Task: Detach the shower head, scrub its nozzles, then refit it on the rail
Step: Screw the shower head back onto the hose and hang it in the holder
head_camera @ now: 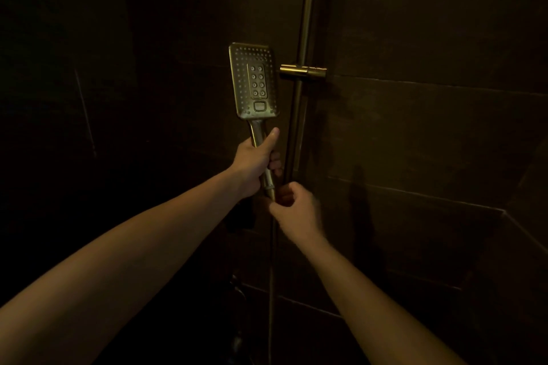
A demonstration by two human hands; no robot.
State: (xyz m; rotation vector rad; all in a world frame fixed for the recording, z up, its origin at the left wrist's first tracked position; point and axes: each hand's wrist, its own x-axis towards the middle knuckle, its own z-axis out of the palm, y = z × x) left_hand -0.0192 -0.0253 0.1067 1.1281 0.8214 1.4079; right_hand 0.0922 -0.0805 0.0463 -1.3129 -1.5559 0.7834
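Just the one cam, head-worn and wide-angle, looking forward at the dark tiled wall [415, 133] from close up, rail [305, 24] running vertically a bit right of centre.

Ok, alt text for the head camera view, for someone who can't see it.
A left hand grips a brass shower head by its handle, beside the empty holder on the rail; the right hand holds the hose below.
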